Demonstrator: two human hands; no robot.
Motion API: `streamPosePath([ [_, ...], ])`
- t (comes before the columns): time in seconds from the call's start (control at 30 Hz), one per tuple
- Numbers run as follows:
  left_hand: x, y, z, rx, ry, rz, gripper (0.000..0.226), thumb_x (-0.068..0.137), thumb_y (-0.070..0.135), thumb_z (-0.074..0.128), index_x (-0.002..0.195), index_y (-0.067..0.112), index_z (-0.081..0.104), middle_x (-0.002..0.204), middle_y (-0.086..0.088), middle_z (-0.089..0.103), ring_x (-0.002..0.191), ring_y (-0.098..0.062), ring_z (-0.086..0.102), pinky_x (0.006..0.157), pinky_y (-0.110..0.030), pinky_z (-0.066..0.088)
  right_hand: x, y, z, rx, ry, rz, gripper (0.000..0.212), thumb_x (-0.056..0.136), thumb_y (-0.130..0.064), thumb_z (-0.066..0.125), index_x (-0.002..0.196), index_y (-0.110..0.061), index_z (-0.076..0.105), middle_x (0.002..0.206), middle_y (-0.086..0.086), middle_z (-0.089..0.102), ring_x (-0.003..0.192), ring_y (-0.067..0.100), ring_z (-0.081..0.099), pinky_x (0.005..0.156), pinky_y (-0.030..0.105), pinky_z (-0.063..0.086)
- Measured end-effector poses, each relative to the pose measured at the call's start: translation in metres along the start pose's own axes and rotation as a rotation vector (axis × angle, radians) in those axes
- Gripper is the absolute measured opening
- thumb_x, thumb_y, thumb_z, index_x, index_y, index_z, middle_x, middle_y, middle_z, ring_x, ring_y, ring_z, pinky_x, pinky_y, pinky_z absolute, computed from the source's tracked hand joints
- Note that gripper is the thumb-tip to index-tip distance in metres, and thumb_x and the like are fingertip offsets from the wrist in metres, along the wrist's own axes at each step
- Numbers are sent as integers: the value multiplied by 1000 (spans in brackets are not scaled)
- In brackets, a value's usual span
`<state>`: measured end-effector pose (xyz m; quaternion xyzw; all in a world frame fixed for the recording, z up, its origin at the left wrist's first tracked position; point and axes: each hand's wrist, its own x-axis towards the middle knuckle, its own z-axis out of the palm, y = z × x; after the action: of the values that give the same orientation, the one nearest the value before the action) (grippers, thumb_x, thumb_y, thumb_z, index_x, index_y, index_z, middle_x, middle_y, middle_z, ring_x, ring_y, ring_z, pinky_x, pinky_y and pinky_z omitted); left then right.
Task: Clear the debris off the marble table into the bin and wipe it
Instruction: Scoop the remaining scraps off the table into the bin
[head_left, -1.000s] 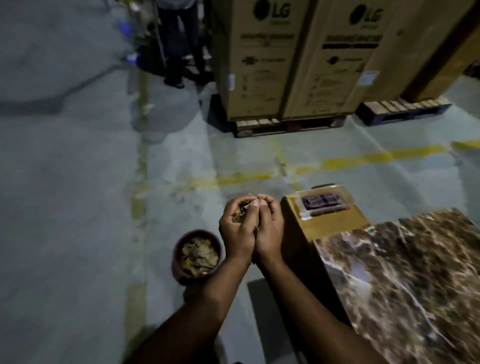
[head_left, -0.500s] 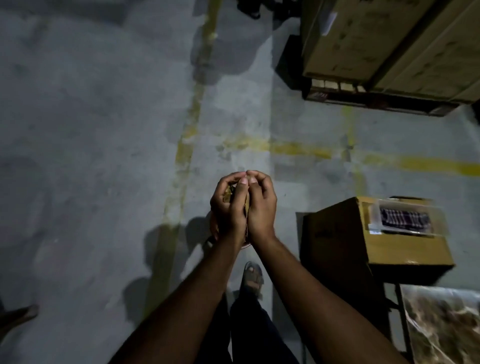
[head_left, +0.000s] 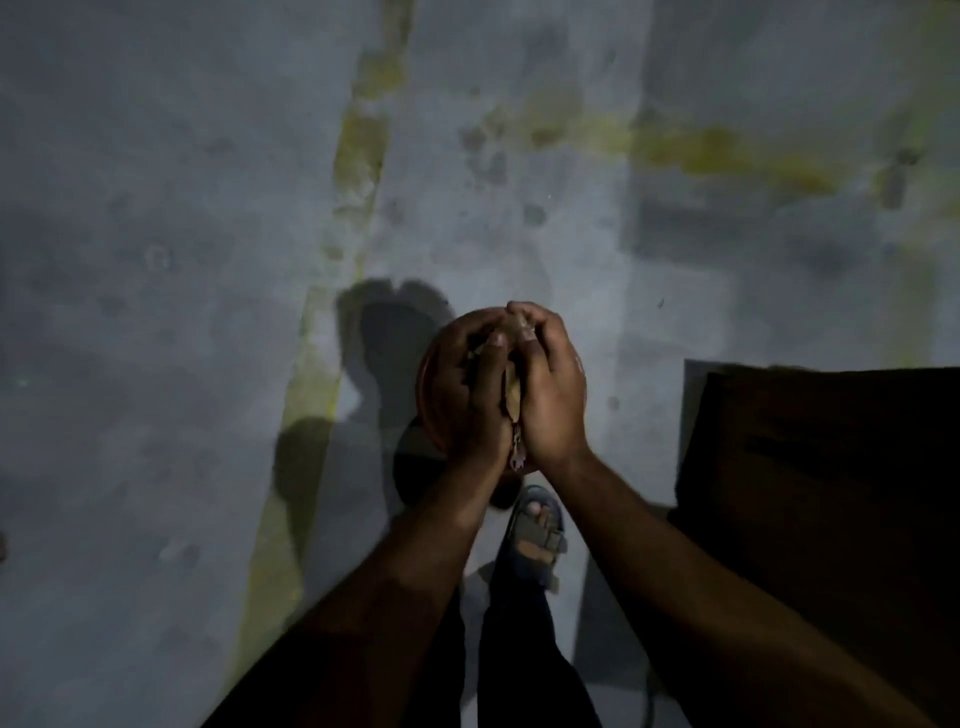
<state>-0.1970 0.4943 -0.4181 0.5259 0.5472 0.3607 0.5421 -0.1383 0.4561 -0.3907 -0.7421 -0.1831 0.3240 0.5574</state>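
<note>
My left hand (head_left: 470, 395) and my right hand (head_left: 550, 384) are cupped together, fingers curled round a handful of brownish debris (head_left: 511, 389) that shows in the gap between them. Both hands hang directly over a round reddish-brown bin (head_left: 427, 379) on the floor, which they mostly hide; only its left rim and a bit of its near edge show. A few crumbs (head_left: 516, 457) hang below the wrists. The marble table is out of view.
A dark box side (head_left: 810, 493) fills the right. My sandalled foot (head_left: 537, 535) stands just behind the bin. Grey concrete floor with worn yellow lines (head_left: 358, 156) spreads to the left and ahead.
The view has tilted down and moved in over the bin. My cupped hands, still holding the debris, now sit right above it; the boxes and the marble top have left the frame.
</note>
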Motion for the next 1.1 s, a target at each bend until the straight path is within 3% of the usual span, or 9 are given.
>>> streamPosePath([
  [0.1,10,-68,13,116,-11,40,33,98,34,48,114,14,68,124,2,65,115,-16,60,108,-27,41,27,75,5,-44,-56,-30,35,104,-32,42,127,-15,61,123,0,66,118,18,61,104,51,46],
  [0.17,17,-101,15,206,-65,72,33,99,32,45,124,22,63,128,16,54,117,6,52,106,-9,31,40,113,9,-93,-119,-50,43,104,-39,39,132,-13,58,129,2,64,122,20,59,106,51,45],
  [0.23,32,-125,15,202,-174,35,35,96,42,39,125,35,58,127,21,55,120,9,49,108,-19,33,55,141,9,-189,-187,-79,48,103,-41,37,140,-14,53,137,3,60,128,21,54,109,51,41],
  [0.33,52,-153,2,403,-339,220,46,95,36,39,131,16,59,132,-1,60,125,-19,52,110,-34,35,72,165,2,-333,-286,-154,53,102,-43,33,147,-20,49,146,3,55,137,19,48,114,53,35],
  [0.47,59,-162,-16,553,-498,347,48,97,35,42,138,15,53,143,-6,54,133,-22,46,113,-39,32,79,174,-14,-363,-366,-221,49,104,-34,36,147,-13,50,149,5,52,140,17,45,116,50,35],
  [0.63,53,-159,-30,898,-490,442,58,97,42,43,150,18,42,156,-6,40,142,-27,33,115,-48,27,73,178,-40,-569,-219,-281,41,100,-25,46,139,-17,53,142,6,51,134,20,43,108,50,40],
  [0.83,55,-202,-11,1196,-537,518,71,93,37,46,156,11,28,164,-12,23,152,-29,21,121,-49,22,68,218,-6,-1057,-422,-305,64,101,-45,36,157,-17,26,166,12,20,154,28,16,123,54,15],
  [0.97,63,-246,-6,1235,-596,423,70,100,33,44,159,8,16,166,-13,18,153,-29,16,124,-49,16,70,259,13,-1122,-432,-291,68,105,-45,24,161,-11,7,169,14,3,157,28,0,124,50,-4],
  [1.1,69,-273,3,1332,-583,414,65,100,31,42,157,6,23,160,-17,30,148,-34,28,123,-50,20,77,292,20,-1106,-422,-284,69,105,-42,24,161,-8,3,169,14,2,157,26,-2,125,47,-3],
])
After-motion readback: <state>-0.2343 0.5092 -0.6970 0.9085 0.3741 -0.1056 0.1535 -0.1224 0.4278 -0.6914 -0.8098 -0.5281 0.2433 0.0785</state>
